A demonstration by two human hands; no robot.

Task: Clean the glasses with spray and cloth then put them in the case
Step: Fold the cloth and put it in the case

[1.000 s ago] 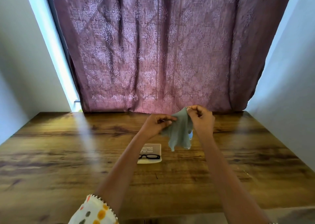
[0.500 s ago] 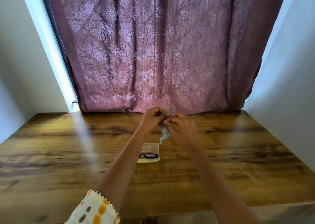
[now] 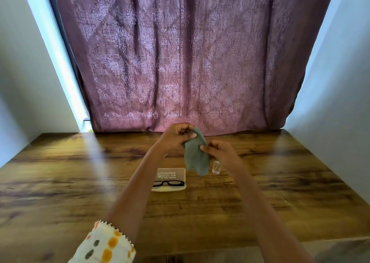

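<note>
Bunched a moment ago, the cloth (image 3: 195, 158) is now opened out at mid-frame, pinched by the left hand (image 3: 176, 136) and right hand (image 3: 220, 152), while the glasses (image 3: 169, 183) are left in the open case (image 3: 171, 172) just below, seemingly not yet wiped.

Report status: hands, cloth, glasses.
Grip: left hand and right hand both pinch cloth, held off table. Open case holds glasses, untouched. Right hand partly hides spray bottle; nothing blocks glasses.
</note>
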